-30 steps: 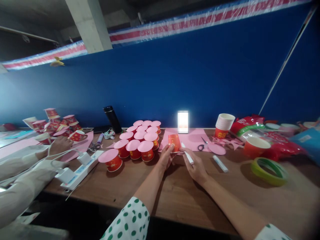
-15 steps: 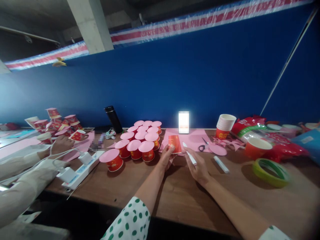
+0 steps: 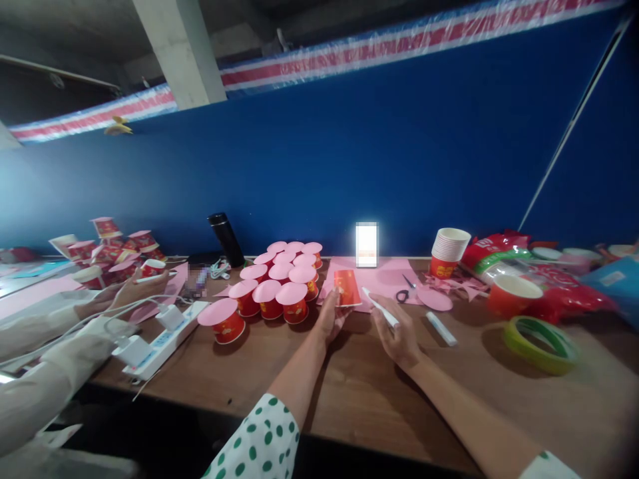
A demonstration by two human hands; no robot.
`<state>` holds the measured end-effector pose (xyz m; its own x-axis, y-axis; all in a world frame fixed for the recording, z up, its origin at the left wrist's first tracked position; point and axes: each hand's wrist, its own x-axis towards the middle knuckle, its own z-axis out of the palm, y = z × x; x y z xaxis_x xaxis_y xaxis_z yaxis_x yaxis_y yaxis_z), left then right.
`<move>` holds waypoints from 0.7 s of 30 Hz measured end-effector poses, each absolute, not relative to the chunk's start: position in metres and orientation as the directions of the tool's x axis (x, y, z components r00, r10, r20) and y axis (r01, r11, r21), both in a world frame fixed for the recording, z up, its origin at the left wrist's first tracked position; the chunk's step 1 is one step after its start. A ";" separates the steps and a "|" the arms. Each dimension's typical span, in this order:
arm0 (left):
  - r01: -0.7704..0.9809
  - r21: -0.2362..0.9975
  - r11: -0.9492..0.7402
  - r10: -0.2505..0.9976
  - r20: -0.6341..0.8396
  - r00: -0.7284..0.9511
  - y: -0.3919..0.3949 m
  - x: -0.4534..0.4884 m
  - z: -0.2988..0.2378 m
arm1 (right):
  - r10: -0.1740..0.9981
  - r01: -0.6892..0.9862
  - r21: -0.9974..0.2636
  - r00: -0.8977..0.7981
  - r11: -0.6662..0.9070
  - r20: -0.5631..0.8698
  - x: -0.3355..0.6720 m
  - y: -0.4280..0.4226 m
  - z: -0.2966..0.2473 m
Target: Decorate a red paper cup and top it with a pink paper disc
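— Blue partition wall at the back, brown tabletop [image 3: 349,392] in front. What sits at the centre of the frame?

— The person's left hand [image 3: 332,318], its fingers closed on a red paper cup [image 3: 347,287]. The cup is over the near edge of a pink paper sheet [image 3: 387,271], just below centre.

— And the other hand?

— The right hand [image 3: 399,334] is just right of it, wrapped around a white marker [image 3: 382,308] whose tip points up and left toward the cup. Tip and cup are close, but I cannot tell if they touch.

— What lies around them?

— To the left is a cluster of red cups with pink lids [image 3: 279,278], and farther left a white power strip [image 3: 162,338]. Scissors [image 3: 402,293] lie on the pink sheet, and a white cap [image 3: 441,328] lies right of the right hand. A lit phone [image 3: 367,244] stands against the wall, a stack of cups [image 3: 449,251] is to its right, and a green tape roll [image 3: 542,344] lies at centre right.

— Anyone else?

— A co-worker's hand [image 3: 137,287] is at the left edge, near more red cups.
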<state>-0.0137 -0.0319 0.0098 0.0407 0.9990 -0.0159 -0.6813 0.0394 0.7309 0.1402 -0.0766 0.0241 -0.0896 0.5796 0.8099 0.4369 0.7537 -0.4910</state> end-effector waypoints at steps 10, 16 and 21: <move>-0.705 0.707 0.055 0.998 -0.030 0.047 -0.033 -0.013 0.014 | 0.600 0.444 -0.510 -0.082 0.736 0.796 0.140 -0.078 0.026; -0.702 0.710 0.053 0.998 -0.029 0.046 -0.034 -0.012 0.015 | 0.609 0.436 -0.520 -0.087 0.735 0.788 0.141 -0.076 0.023; -0.698 0.714 0.049 0.999 -0.018 0.052 -0.034 -0.012 0.014 | 0.613 0.427 -0.524 -0.095 0.737 0.784 0.141 -0.075 0.022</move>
